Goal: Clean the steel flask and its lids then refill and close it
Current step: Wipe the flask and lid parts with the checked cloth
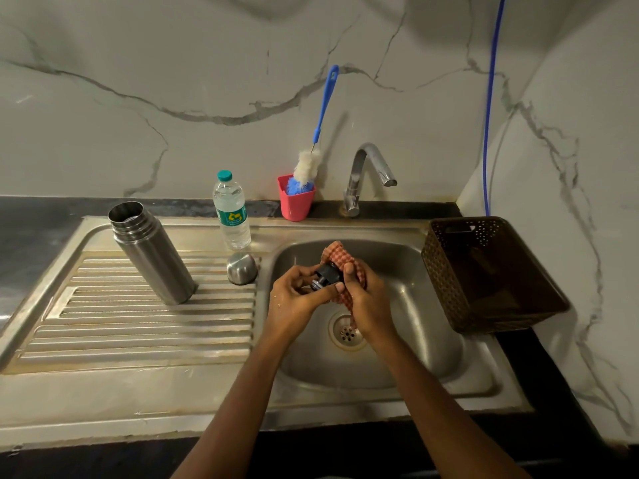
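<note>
Over the sink basin [397,340], the left hand [294,299] pinches the black inner lid [326,276] so the right hand [366,299], clutching the checked cloth [340,257], can wipe it. The open steel flask [152,252] and steel cap [242,267] wait on the drainboard, left.

The flask [152,252] is standing on the drainboard [138,333], left of the basin [415,305]; the cap [242,268] is sitting between them, the water bottle [231,210] behind it. The cup [295,202] with the brush [307,165] is standing left of the tap [366,174]. The basket [446,288] is sitting right of the basin.
</note>
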